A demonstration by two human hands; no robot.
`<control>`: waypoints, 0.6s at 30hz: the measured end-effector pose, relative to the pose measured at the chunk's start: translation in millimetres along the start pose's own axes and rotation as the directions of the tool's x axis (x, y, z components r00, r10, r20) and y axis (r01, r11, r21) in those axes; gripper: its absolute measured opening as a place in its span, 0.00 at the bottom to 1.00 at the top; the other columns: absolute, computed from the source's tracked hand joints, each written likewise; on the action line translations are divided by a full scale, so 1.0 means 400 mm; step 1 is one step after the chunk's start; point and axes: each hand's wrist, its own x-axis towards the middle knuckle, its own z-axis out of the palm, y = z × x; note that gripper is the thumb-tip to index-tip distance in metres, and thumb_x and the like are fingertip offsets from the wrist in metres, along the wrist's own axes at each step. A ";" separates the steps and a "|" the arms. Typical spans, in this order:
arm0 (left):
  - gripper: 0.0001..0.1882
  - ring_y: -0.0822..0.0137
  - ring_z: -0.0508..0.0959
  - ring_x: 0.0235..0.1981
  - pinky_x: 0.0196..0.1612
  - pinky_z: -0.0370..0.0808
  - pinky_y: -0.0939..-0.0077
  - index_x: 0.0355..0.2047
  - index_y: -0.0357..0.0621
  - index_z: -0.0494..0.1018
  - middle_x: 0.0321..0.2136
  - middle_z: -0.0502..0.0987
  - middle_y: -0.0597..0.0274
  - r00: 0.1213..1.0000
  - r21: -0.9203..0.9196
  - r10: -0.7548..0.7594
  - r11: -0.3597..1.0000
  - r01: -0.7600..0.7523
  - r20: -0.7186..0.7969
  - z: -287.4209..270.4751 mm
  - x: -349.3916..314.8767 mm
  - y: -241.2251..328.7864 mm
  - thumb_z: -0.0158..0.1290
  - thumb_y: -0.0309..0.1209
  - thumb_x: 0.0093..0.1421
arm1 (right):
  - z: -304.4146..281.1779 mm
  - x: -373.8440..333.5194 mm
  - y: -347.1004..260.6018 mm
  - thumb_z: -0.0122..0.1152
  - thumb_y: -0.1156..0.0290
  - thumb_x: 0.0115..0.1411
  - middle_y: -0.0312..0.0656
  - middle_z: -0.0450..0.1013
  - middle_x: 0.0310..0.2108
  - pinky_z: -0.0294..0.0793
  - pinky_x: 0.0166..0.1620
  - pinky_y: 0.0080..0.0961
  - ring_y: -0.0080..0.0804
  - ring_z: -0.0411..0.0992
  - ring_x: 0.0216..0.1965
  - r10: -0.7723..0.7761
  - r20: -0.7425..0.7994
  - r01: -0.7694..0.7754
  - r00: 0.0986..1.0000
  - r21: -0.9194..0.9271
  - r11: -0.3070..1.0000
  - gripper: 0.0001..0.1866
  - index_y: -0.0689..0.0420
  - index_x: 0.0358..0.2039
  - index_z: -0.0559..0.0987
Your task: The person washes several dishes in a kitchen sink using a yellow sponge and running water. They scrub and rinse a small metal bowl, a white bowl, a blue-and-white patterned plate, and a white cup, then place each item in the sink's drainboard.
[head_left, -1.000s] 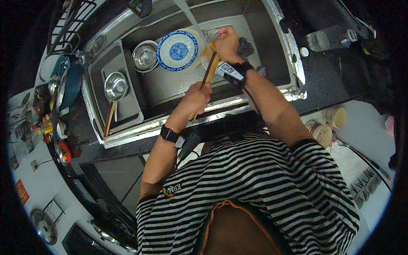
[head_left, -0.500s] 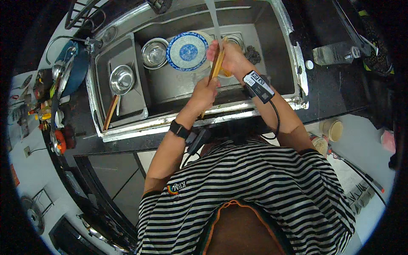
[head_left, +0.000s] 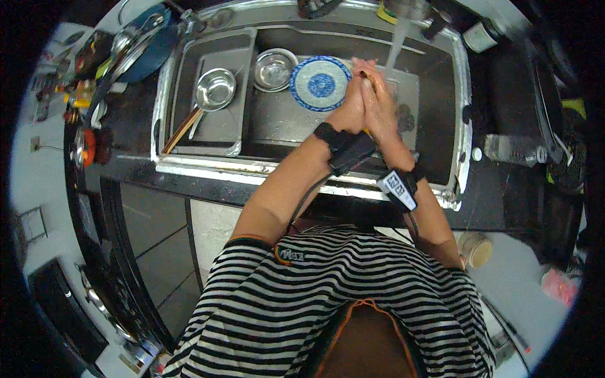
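Observation:
My left hand (head_left: 348, 113) and my right hand (head_left: 377, 104) press together, palm to palm, over the right part of the sink, left of the running tap water (head_left: 397, 47). The bundle of wooden chopsticks is between them, almost wholly hidden by the fingers and palms. Just left of my hands lies a blue-rimmed plate (head_left: 321, 84) on the sink floor, with a steel bowl (head_left: 275, 70) beyond it. A dark scouring pad (head_left: 404, 118) sits to the right of my right wrist.
In the sink's left compartment (head_left: 217, 135) are a small steel bowl (head_left: 215, 89) and more chopsticks (head_left: 181, 133). A clear plastic bottle (head_left: 513, 150) and a white cap (head_left: 477, 154) lie on the right counter. A blue basin (head_left: 148, 53) stands at the far left.
My hands have come together from a spread grip, and the chopsticks are now mostly covered by them. The view has shifted, so the sink sits farther right.

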 end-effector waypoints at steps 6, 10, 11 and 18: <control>0.36 0.64 0.62 0.53 0.50 0.64 0.65 0.56 0.45 0.57 0.53 0.63 0.59 0.639 -0.710 -0.685 0.252 0.658 0.349 0.074 -0.014 0.106 0.32 0.61 0.59 | -0.045 0.008 -0.005 0.24 0.47 0.65 0.43 0.65 0.49 0.60 0.54 0.26 0.31 0.62 0.49 0.637 0.045 -0.581 0.769 0.465 0.668 0.31 0.55 0.54 0.66; 0.44 0.64 0.57 0.56 0.56 0.57 0.69 0.59 0.42 0.52 0.56 0.59 0.56 0.579 -0.778 -0.727 0.099 0.621 0.369 0.034 0.010 0.097 0.29 0.66 0.56 | -0.018 -0.001 -0.037 0.28 0.49 0.65 0.45 0.61 0.54 0.51 0.59 0.25 0.33 0.57 0.56 0.388 0.025 -0.387 0.921 0.140 0.911 0.29 0.58 0.55 0.64; 0.43 0.64 0.56 0.57 0.56 0.55 0.71 0.60 0.43 0.50 0.56 0.58 0.56 0.568 -0.797 -0.742 0.076 0.599 0.357 0.044 0.018 0.094 0.30 0.66 0.56 | -0.024 0.008 -0.042 0.29 0.49 0.65 0.45 0.61 0.54 0.52 0.58 0.25 0.33 0.59 0.55 0.376 -0.035 -0.354 0.926 0.261 0.898 0.29 0.59 0.55 0.64; 0.40 0.63 0.59 0.55 0.53 0.59 0.68 0.57 0.43 0.55 0.54 0.60 0.55 0.670 -0.774 -0.623 0.159 0.613 0.403 0.088 0.007 0.057 0.29 0.64 0.58 | -0.032 0.045 -0.029 0.36 0.55 0.65 0.40 0.68 0.46 0.61 0.47 0.21 0.27 0.64 0.43 0.732 -0.033 -0.618 0.681 0.512 0.597 0.23 0.57 0.51 0.70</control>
